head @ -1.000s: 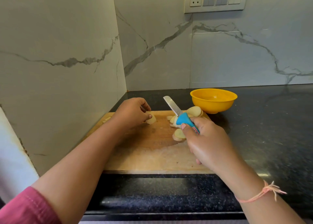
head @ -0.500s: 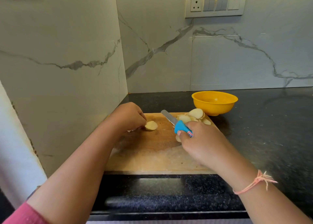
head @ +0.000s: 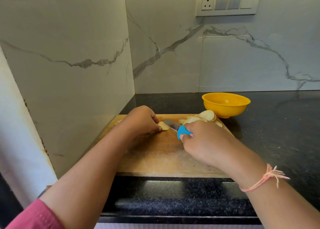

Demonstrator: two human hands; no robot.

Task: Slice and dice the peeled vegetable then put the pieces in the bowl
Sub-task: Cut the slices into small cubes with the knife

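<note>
The vegetable piece (head: 163, 126) is one small, rounded lump, pale yellow and smooth, with no skin showing. It lies on the far half of the cutting board (head: 155, 159), left of the board's middle. The left hand (head: 142, 120) covers its left side, and that grip is pinched on it, curled fingertips and thumb pressing it to the board.

One knife (head: 174, 127) has a short silver blade and a bright blue handle. The blade slants across the board's far half, its tip against the top right of the piece; whether it has cut in cannot be told. The right hand (head: 206, 142) has its grip wrapped round the handle, over the right half of the board.

At the board's far right corner sits one heap of slices (head: 202, 119), flat, pale ovals overlapping each other; their exact number cannot be told. A few small pale scraps (head: 119, 121) lie at the board's far left corner.

One yellow bowl (head: 226, 106) stands upright just beyond the board's far right corner, on the black speckled desk (head: 277, 133) that also carries the one wooden board.
</note>
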